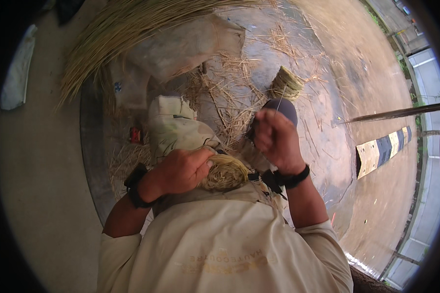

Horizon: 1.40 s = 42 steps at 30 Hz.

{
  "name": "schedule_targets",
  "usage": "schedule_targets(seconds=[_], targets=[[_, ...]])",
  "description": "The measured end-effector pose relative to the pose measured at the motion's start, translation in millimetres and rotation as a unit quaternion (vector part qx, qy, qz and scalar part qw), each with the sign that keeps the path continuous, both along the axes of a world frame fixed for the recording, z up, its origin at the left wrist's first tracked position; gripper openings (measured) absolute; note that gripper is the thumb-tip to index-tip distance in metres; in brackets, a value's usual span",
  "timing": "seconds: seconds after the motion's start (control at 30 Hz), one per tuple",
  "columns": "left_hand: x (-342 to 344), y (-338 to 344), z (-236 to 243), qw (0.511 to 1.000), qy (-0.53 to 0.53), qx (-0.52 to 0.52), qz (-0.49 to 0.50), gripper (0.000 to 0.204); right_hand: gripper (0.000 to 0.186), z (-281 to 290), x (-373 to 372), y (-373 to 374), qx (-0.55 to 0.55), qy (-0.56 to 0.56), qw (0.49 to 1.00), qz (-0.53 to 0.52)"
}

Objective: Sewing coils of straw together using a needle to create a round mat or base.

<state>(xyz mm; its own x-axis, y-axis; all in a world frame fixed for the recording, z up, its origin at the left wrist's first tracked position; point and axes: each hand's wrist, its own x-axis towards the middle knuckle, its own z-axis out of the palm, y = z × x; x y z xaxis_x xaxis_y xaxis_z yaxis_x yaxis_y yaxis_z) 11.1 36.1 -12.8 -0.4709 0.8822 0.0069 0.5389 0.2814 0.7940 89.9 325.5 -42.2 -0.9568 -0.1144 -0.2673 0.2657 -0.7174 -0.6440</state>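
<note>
My left hand is closed on the left edge of a round straw coil, its thumb pressed on the rim. The coil rests at my lap, a spiral of yellowish plaited straw. Higher and to the right, apart from the coil, my right hand is closed in a pinch, its fingers slightly blurred. A thin, pale, needle-like piece sticks up from those fingers; whether it is a needle or a stiff strand I cannot tell. Just beyond the right hand stands a roll of wound straw braid.
Long dry straw stalks lie in a bundle at the far left, beside a translucent plastic sheet. Loose straw scraps litter the ground covering. A small red packet lies left of my leg. A black-and-yellowish striped barrier lies at right.
</note>
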Motion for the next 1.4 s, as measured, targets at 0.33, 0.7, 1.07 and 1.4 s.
schedule_targets(seconds=[0.33,0.7,1.07,1.4], targets=[[-7.6,-4.5,-6.6,0.998,-0.058,-0.009,0.018,0.029,0.024,50.5,8.7,-100.2,0.334,0.479,0.786,0.205],[-9.1,-7.2,-22.3,0.982,-0.122,0.019,0.142,0.026,0.025,38.7,31.8,-27.1,0.347,0.357,0.850,0.169],[-61.7,-72.1,-27.0,0.931,0.077,-0.009,0.357,0.023,0.033,72.5,126.2,134.5,0.529,-0.116,0.754,-0.372],[-13.7,-21.9,-8.6,0.962,0.025,0.014,0.270,0.020,0.017,33.7,14.2,-81.3,0.563,0.196,0.801,0.061]])
